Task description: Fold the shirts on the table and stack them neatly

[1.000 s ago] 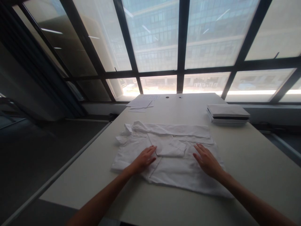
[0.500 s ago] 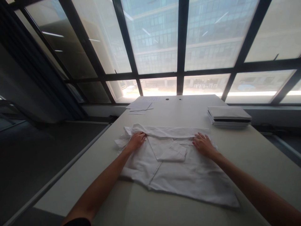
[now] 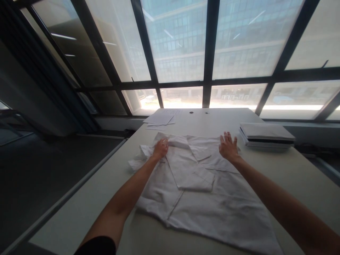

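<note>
On the table (image 3: 207, 124), toward its near edge, lies our white garment (image 3: 215, 202), probably light and soft, best held by its far corners, our right fingers (image 3: 225, 138) spread, empty, our left fingers (image 3: 163, 143) bent, grip unclear.

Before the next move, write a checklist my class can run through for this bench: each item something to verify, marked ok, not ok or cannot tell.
1. Left hand on the white cloth: ok, at its far left part.
2. Right hand open at the cloth's far right: ok, fingers spread; whether they press down, cannot tell.
3. Cloth smooth: not ok, creases show across it and its left side is bunched.
4. Cloth apart from the folded stack: ok, the stack sits to its right.
5. Near right corner resting on the table: cannot tell, the picture's bottom edge cuts it off.
</note>
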The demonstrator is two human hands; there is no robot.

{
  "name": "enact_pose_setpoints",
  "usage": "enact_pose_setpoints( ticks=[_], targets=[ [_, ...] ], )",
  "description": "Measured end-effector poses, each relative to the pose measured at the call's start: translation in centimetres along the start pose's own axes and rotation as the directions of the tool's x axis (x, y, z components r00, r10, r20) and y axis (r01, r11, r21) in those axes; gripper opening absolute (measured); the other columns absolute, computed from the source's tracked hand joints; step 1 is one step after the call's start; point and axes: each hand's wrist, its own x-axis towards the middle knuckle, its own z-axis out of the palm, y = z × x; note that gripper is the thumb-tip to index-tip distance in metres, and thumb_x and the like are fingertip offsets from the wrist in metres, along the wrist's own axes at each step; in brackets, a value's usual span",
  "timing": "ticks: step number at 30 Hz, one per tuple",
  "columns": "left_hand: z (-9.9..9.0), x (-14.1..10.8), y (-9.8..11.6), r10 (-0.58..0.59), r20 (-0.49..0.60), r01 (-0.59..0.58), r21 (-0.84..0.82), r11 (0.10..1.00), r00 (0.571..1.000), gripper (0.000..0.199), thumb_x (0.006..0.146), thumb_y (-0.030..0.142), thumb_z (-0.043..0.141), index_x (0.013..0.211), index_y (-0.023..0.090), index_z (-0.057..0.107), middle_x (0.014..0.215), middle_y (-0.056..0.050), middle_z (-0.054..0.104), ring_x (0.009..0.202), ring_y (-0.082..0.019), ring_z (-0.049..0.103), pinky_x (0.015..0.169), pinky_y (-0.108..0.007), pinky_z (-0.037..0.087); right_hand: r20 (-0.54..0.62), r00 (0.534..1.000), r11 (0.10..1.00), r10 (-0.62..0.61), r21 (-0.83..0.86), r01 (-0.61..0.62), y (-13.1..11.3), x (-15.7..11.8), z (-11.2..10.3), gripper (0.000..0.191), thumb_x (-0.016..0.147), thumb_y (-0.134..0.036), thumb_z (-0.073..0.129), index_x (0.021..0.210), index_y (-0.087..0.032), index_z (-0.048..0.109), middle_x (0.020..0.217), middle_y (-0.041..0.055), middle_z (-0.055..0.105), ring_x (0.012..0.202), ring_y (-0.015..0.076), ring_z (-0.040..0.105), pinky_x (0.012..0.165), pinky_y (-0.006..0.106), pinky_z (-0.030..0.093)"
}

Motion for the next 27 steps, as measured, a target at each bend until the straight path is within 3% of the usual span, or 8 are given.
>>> enact_pose_setpoints(
  ticks=[4, 9, 12, 15, 22, 24, 27],
  targets=[
    [1.8, -0.3, 0.9, 0.059, 0.068, -0.057, -0.034, 0.998, 0.996, 0.050, 0.102, 0.034, 0.039, 0.150, 0.022, 0.046, 0.157, -0.011, 0.042, 0.145, -0.028, 0.038, 0.118, -0.048, 0.032, 0.103, 0.989, 0.991, -0.103, 0.096, 0.093, -2.3, -1.5, 1.7, 0.051, 0.100, -0.031, 0.034, 0.147, -0.013, 0.047, 0.164, 0.0178, 0.026, 0.153, 0.0309, 0.013, 0.119, 0.059, 0.013],
    [2.2, 0.6, 1.8, -0.028, 0.282, 0.042, -0.042, 0.998, 0.959, 0.060, 0.103, 0.054, 0.028, 0.158, 0.031, 0.032, 0.167, -0.007, 0.021, 0.153, -0.035, 0.017, 0.118, -0.064, 0.020, 0.286, 0.958, 0.986, 0.026, 0.150, -0.071, -2.4, -2.0, 4.2, 0.057, 0.102, -0.043, 0.030, 0.151, -0.016, 0.043, 0.163, 0.0181, 0.030, 0.150, 0.0330, 0.023, 0.116, 0.058, 0.023],
    [2.4, 1.0, 2.2, -0.066, 0.283, 0.078, -0.031, 0.996, 0.957, 0.061, 0.102, 0.056, 0.025, 0.158, 0.033, 0.030, 0.168, -0.005, 0.019, 0.154, -0.035, 0.014, 0.119, -0.065, 0.016, 0.219, 0.974, 0.983, 0.056, 0.160, -0.092, -2.0, -2.1, 4.9, 0.057, 0.102, -0.042, 0.031, 0.150, -0.015, 0.043, 0.159, 0.0181, 0.037, 0.148, 0.0312, 0.028, 0.117, 0.053, 0.022],
    [2.6, 0.8, 2.3, -0.071, 0.248, 0.079, -0.023, 0.997, 0.966, 0.061, 0.102, 0.055, 0.024, 0.159, 0.034, 0.029, 0.168, -0.003, 0.019, 0.154, -0.034, 0.013, 0.120, -0.064, 0.016, 0.141, 0.990, 0.981, -0.006, 0.192, -0.022, -1.9, -2.4, 4.9, 0.057, 0.101, -0.041, 0.034, 0.150, -0.015, 0.043, 0.159, 0.0165, 0.039, 0.147, 0.0287, 0.030, 0.118, 0.048, 0.024],
    [2.6, 0.1, 2.1, -0.053, 0.248, 0.059, -0.018, 0.998, 0.967, 0.060, 0.102, 0.056, 0.023, 0.158, 0.036, 0.028, 0.168, -0.002, 0.019, 0.154, -0.036, 0.014, 0.119, -0.065, 0.016, 0.205, 0.969, 0.968, -0.136, 0.236, 0.086, -2.1, -2.8, 4.3, 0.054, 0.101, -0.038, 0.039, 0.150, -0.018, 0.044, 0.162, 0.0140, 0.033, 0.151, 0.0286, 0.024, 0.119, 0.053, 0.020],
    [2.7, 0.0, 2.0, -0.054, 0.243, 0.061, -0.021, 0.998, 0.969, 0.059, 0.102, 0.055, 0.024, 0.158, 0.035, 0.030, 0.168, -0.003, 0.020, 0.153, -0.036, 0.015, 0.118, -0.066, 0.016, 0.161, 0.959, 0.940, -0.234, 0.291, 0.180, -2.4, -2.9, 3.6, 0.055, 0.098, -0.033, 0.044, 0.151, -0.019, 0.042, 0.162, 0.0129, 0.033, 0.151, 0.0265, 0.024, 0.120, 0.051, 0.020],
    [2.8, 0.0, 2.0, -0.046, 0.224, 0.055, -0.036, 0.998, 0.973, 0.059, 0.102, 0.053, 0.025, 0.157, 0.034, 0.033, 0.167, -0.004, 0.022, 0.153, -0.037, 0.017, 0.118, -0.067, 0.016, 0.071, 0.899, 0.844, -0.432, 0.383, 0.376, -3.5, -2.9, 2.1, 0.060, 0.093, -0.027, 0.053, 0.151, -0.021, 0.042, 0.161, 0.0103, 0.036, 0.149, 0.0236, 0.028, 0.121, 0.047, 0.019]
  ],
)
